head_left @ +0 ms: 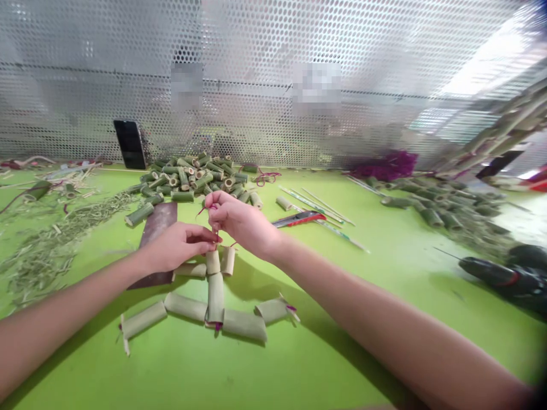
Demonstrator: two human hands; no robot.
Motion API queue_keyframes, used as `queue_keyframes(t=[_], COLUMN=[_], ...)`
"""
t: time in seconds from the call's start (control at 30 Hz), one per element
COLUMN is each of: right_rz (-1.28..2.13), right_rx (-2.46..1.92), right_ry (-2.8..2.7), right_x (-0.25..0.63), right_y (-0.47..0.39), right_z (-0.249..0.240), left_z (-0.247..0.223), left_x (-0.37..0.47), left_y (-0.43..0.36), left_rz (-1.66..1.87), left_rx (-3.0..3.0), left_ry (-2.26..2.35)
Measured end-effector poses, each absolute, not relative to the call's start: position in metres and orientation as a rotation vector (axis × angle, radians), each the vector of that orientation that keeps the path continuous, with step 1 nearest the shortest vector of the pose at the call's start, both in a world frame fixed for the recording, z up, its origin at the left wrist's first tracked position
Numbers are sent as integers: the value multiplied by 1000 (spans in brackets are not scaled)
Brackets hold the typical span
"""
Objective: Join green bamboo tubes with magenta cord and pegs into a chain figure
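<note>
My right hand (241, 223) pinches a thin purple string (217, 232) above the table. Lower and to the left, my left hand (174, 246) has its fingertips closed together on the same string, near the top of a short bamboo piece (212, 262). Below it stretches an upright bamboo tube (216, 297), joined to a row of tubes with a left end piece (144, 320) and a right end piece (273, 311). Small sticks with purple string show at both ends. Two more short pieces, one at the right (228, 261) and one at the left (191, 270), lie close by.
Behind my hands is a heap of cut green bamboo pieces (200, 175). A brown board (159, 225) lies partly under my left hand. A red-and-grey utility knife (299, 218), thin sticks (322, 206), a phone (130, 144), bamboo shavings (81, 230) and a dark power tool (504, 276) surround the workspace.
</note>
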State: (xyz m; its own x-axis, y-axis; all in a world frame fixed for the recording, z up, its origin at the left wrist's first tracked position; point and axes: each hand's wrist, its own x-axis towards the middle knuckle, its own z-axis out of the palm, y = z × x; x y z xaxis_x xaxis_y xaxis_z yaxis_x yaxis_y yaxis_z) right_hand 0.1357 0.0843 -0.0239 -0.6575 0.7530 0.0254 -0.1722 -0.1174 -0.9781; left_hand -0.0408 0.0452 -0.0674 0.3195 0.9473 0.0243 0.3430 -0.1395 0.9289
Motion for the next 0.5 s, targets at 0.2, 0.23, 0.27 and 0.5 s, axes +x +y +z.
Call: queue_keyframes(t=[0.2,0.23,0.27,0.5], right_rz=[1871,1865,1850,1284], right_rx=[-636,-648,-666,-991], right_ry=[-1516,-1532,-1562,-1919], right_x=[139,139,140,151], right_y=[83,83,83,96], right_z=[-23,-22,-22,-23], left_z=[-74,-74,-75,-76], left_x=[-37,-36,-35,-31], left_y=[45,44,44,39], left_rz=[797,802,808,843], left_rx=[1563,1558,1556,1538], left_ry=[1192,1196,1198,1210])
